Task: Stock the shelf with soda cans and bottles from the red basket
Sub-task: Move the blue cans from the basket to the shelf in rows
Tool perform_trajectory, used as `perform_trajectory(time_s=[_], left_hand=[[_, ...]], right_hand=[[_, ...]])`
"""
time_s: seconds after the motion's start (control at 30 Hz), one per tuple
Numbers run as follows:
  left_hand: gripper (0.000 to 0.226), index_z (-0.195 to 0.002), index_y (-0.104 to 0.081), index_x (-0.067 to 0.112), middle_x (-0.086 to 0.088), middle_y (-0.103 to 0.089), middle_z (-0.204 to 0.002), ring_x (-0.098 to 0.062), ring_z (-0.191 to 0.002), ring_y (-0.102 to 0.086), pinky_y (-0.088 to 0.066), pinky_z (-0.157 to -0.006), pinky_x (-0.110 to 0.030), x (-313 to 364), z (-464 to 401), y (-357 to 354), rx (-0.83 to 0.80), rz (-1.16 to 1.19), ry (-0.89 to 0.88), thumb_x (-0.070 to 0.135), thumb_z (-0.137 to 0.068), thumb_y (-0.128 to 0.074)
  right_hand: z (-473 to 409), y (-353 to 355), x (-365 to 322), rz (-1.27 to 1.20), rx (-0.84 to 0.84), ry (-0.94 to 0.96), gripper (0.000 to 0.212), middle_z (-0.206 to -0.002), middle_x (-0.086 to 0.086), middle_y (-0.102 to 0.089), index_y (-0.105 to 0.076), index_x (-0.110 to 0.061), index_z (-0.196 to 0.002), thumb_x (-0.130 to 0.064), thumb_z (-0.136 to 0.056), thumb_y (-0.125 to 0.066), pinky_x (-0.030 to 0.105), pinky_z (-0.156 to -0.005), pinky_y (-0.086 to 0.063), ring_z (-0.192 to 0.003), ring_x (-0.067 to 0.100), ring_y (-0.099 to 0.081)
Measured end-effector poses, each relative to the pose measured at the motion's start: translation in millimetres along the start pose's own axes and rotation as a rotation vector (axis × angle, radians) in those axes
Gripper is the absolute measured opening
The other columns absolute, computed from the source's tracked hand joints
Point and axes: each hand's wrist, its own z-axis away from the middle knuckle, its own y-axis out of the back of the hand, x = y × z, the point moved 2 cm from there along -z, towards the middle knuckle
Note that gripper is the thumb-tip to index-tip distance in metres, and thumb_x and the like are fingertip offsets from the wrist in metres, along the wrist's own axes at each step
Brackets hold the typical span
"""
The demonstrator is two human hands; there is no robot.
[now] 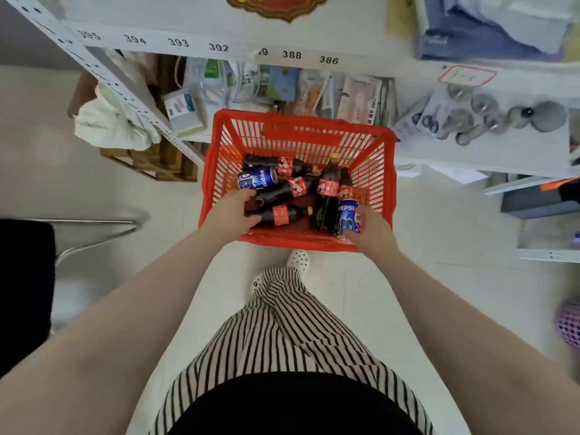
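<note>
- Head view, looking straight down: red basket (314,138) of rigid plastic, rectangular, walls of thin vertical slats, standing on a pale glossy tiled floor (157,196) just in front of the white metal shelf (201,47).
- Inside the basket, two blue Pepsi cans, smooth cylinders: one lying on its side at the far left (258,179), one upright at the near right (349,215).
- Also inside, dark cola bottles with red wrap labels, glossy plastic, about six counted: four or so lying crosswise at left (282,191), two standing at right (328,196), yellow caps on at least three. Exact count uncertain where the bottles overlap.
- Left hand (230,211) reaching over the near left rim, fingers curled down among the lying bottles, fingertips touching a dark bottle end; whether it is actually gripped cannot be told.
- Right hand (372,226) at the near right corner, fingers and thumb wrapped round the upright Pepsi can.
- Shelf edge bearing printed numbers 395 down to 386; perforated white upright (103,80) slanting at left.
- Lower shelf level crowded with soft clear plastic packets (238,83), contents blurred.
- Right shelf board carrying a cluster of round grey metallic pieces (489,116).
- Striped black-and-white fabric trousers (301,334) and dotted white shoes (299,259) at near centre.
</note>
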Motion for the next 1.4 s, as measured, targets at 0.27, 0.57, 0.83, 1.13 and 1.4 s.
perform_trajectory(time_s=[0.27,0.57,0.83,1.13,1.4], left_hand=[[0.064,-0.136,-0.048,0.011,-0.017,-0.052,-0.133,-0.032,-0.121,-0.05,-0.038,-0.1,-0.036,-29,-85,-29,-0.031,-0.028,0.072,0.029,-0.08,-0.073],[0.071,-0.137,-0.042,0.003,-0.022,-0.046,-0.137,-0.037,-0.126,-0.043,-0.035,-0.106,-0.042,-43,-175,-60,-0.023,-0.111,-0.003,0.022,-0.078,-0.075],[0.077,-0.136,-0.04,0.003,-0.023,-0.042,-0.141,-0.037,-0.133,-0.035,-0.03,-0.11,-0.041,-79,-216,-91,-0.073,-0.252,-0.108,0.023,-0.072,-0.079],[0.072,-0.129,-0.043,-0.001,-0.025,-0.042,-0.135,-0.04,-0.123,-0.043,-0.037,-0.103,-0.045,-76,-225,-76,-0.059,-0.322,-0.138,0.03,-0.074,-0.078],[0.058,-0.122,-0.056,0.001,-0.014,-0.063,-0.121,-0.028,-0.11,-0.06,-0.046,-0.08,-0.03,-40,-182,-33,-0.166,0.266,0.026,0.031,-0.077,-0.077]], right_hand=[[-65,-40,15,-0.147,0.082,-0.222,0.056,-0.122,0.01,-0.061,-0.049,-0.01,-0.128,-0.022,-0.079,-0.073,0.036,-0.09,-0.049,-0.109,0.027,-0.059],[-104,-87,30,-0.233,0.224,-0.586,0.066,-0.122,0.012,-0.058,-0.045,-0.006,-0.129,-0.031,-0.076,-0.077,0.043,-0.095,-0.051,-0.111,0.03,-0.058],[-125,-120,31,0.011,0.307,-0.753,0.084,-0.141,0.021,-0.036,-0.029,-0.001,-0.141,-0.031,-0.078,-0.076,0.04,-0.102,-0.04,-0.128,0.034,-0.039],[-133,-124,39,-0.259,0.275,-0.789,0.078,-0.109,0.006,-0.058,-0.04,-0.012,-0.125,-0.041,-0.066,-0.083,0.036,-0.081,-0.052,-0.103,0.026,-0.062],[-98,-88,-20,-0.701,0.241,-0.558,0.087,-0.114,0.001,-0.063,-0.049,-0.01,-0.126,-0.036,-0.054,-0.09,0.033,-0.082,-0.054,-0.1,0.018,-0.064]])
